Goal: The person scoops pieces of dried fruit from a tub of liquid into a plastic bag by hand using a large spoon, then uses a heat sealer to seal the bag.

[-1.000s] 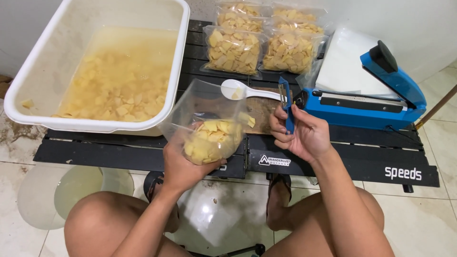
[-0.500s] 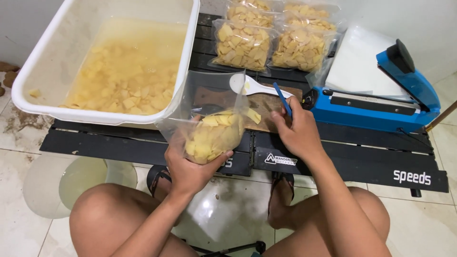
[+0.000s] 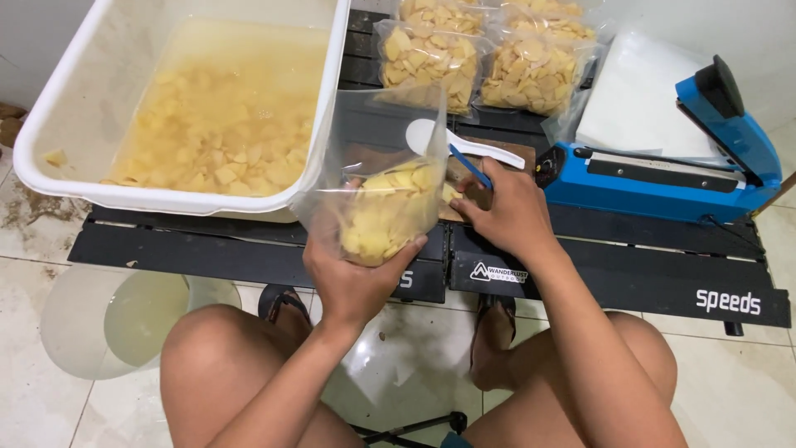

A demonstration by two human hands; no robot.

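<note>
Clear bag (image 3: pixel 385 178), half full of pale yellow slices.

A low black slatted table (image 3: pixel 630 274) stood on a glossy pale tiled floor (image 3: pixel 50 415). Behind the table rose a plain white wall (image 3: pixel 746 33); left of it, brownish grime marked the tiles.

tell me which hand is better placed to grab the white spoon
Right. The right hand lies just below the white spoon, though it holds a blue tool; the left hand grips the bag.
</note>
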